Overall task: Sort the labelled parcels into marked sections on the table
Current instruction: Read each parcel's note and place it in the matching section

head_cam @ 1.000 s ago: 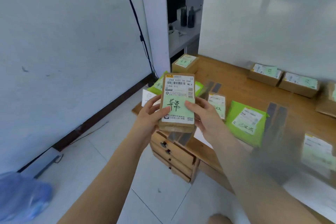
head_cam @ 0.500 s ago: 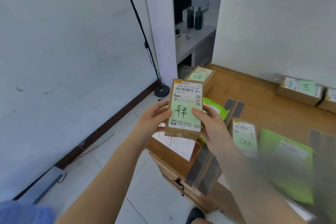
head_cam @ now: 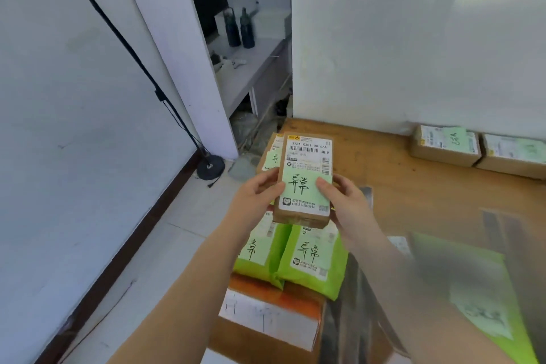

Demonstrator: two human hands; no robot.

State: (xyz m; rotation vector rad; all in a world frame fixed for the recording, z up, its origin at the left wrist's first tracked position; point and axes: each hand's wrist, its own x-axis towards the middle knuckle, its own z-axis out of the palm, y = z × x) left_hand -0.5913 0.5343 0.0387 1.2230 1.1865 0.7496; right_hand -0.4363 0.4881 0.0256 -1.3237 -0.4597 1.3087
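Holding: both hands lift a brown parcel (head_cam: 304, 180) upright above the desk's (head_cam: 413, 186) left corner, label facing the camera.
Left grip: left hand (head_cam: 255, 198) curls round the parcel's left edge, thumb on the front.
Right grip: right hand (head_cam: 348, 201) clasps the right edge, thumb pressed on the green label.
Below: two green mailers (head_cam: 307, 257) lie side by side near the desk's left edge; another brown box (head_cam: 270, 154) sits behind the held parcel.
Far edge: two boxes (head_cam: 446, 146) rest against the wall.
Open room: bare wood lies between the mailers and those boxes.
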